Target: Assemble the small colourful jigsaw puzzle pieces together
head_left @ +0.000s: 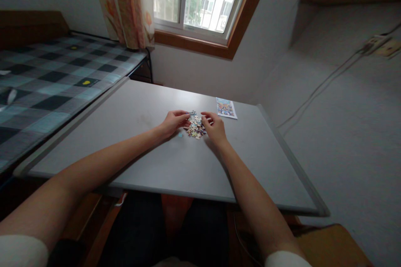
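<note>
A small pile of colourful jigsaw pieces [195,127] lies in the middle of a grey table [150,150]. My left hand [173,122] rests at the pile's left side, its fingers curled and pinched at the top of the pile. My right hand [214,127] sits at the pile's right side, fingers bent inward onto the pieces. What either hand grips among the pieces is too small to make out. One loose pale-blue piece [180,135] lies just left of the pile, below my left hand.
A printed picture card [226,107] lies flat behind the pile, near the table's far edge. A bed with a checked cover [46,83] runs along the table's left side. A window with a curtain is behind; a grey wall stands close on the right.
</note>
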{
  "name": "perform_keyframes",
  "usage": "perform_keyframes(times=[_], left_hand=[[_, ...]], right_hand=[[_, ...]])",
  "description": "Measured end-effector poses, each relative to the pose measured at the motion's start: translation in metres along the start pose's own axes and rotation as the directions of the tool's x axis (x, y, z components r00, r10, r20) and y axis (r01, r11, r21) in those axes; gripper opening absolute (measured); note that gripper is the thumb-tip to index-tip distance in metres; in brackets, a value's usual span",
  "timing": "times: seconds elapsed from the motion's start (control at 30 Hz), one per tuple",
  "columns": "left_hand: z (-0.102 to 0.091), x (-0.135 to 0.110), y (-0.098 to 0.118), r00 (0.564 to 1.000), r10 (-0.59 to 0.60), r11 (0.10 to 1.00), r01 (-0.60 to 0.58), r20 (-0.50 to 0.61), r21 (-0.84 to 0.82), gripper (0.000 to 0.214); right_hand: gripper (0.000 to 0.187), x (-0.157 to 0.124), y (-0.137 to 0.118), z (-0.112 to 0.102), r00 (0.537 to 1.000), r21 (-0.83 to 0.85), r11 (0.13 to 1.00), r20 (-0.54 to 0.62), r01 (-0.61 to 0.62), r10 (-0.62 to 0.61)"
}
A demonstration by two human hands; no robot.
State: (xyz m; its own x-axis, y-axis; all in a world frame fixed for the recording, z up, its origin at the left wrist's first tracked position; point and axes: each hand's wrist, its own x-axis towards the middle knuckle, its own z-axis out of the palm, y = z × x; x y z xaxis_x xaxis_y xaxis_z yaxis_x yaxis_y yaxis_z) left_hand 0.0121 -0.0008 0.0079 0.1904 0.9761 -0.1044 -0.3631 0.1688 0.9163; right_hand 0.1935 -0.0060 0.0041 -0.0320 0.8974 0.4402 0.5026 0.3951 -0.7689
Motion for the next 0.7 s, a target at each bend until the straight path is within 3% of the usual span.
perform_keyframes(times=[0.13,0.37,0.5,0.7], left_hand=[[-0.002,0.000,-0.004,0.999,0.025,0.998,-0.028,0.049,0.061,0.024],[-0.002,-0.003,-0.005,0.974,0.152,0.931,-0.199,0.171,0.305,0.030],[-0.002,-0.003,-0.005,0.959,0.222,0.869,-0.276,0.175,0.410,0.027],[-0.001,-0.003,-0.005,0.948,0.257,0.851,-0.315,0.190,0.420,0.029]], right_hand=[[0.036,0.001,0.003,0.000,0.999,-0.042,0.999,-0.024,-0.026,0.025],[0.039,-0.001,-0.003,0.006,0.984,0.158,0.984,0.168,-0.086,0.059],[0.039,-0.002,-0.005,0.006,0.983,0.187,0.977,0.169,-0.100,0.068],[0.037,-0.002,-0.009,0.005,0.986,0.158,0.984,0.156,-0.085,0.060]])
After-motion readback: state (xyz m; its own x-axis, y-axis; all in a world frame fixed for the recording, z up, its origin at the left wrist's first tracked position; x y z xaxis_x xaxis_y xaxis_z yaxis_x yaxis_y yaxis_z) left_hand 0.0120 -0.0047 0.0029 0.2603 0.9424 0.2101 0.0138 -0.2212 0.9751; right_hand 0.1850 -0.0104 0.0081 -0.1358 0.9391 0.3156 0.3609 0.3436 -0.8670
